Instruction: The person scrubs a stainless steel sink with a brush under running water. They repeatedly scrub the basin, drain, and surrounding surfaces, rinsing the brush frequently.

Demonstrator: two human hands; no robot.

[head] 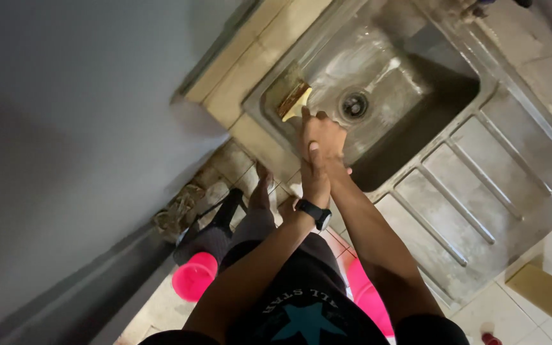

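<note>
While you lean over the steel sink (416, 137), both of your arms reach forward and meet above its near edge. Closest to you is your left arm, with a black watch (315, 213) on the wrist. Your left hand (315, 174) lies flat over the wrist of your other hand, fingers straight and pressed together, holding nothing. Just past those fingers is your right hand (322, 132). Its fingers are curled tight around the end of a yellow sponge (294, 101) with a brown scrubbing side. The sponge sticks out beyond your fingertips and looks to rest against the inside of the sink, near its left wall.

A little further past the fingers is the round drain (354, 104). The sink floor around it looks wet, with pale streaks. I think the scrubbing is partway along: the bottom by the drain looks wet and worked on. The ribbed draining board (455, 204), off to the side of your right arm, looks dull and stained.

Down by your legs, behind your hands, sits a pink bucket (193, 276) on the tiled floor (161, 300).
</note>
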